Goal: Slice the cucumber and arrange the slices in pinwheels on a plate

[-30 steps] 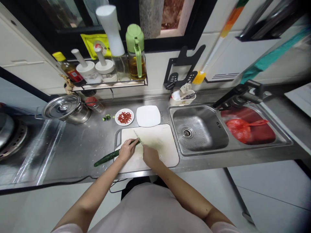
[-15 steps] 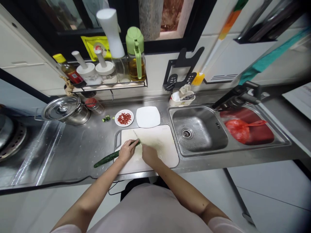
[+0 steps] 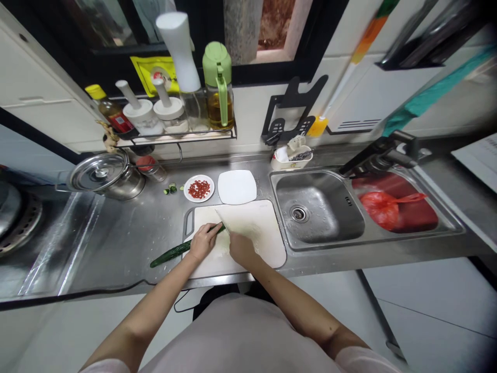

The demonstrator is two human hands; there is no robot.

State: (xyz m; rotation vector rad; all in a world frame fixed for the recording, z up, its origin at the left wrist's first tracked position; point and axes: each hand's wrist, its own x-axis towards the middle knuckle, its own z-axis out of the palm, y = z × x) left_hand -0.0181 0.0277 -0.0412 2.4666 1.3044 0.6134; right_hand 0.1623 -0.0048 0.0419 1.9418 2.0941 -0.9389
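A long green cucumber (image 3: 171, 254) lies slantwise, its right part on the white cutting board (image 3: 267, 228) and its left end past the board's edge. My left hand (image 3: 203, 241) is closed over it near its right end. In my right hand (image 3: 241, 248) is the handle of a knife (image 3: 222, 217), whose thin blade points up and left, close beside the cucumber's tip. The fingers of that hand are wrapped round the handle and hide it. Wet greenish marks show on the board.
Behind the board are a white plate (image 3: 237, 187), a small plate (image 3: 190, 191) of red pieces and some cucumber bits (image 3: 172, 189). A lidded pot (image 3: 128, 181) stands left, below a bottle rack (image 3: 186, 135). The sink (image 3: 330, 228) and a red bag (image 3: 378, 207) are right.
My right hand and the knife have shifted slightly to the right, away from the cucumber's end. My left hand still holds the cucumber in the same place.
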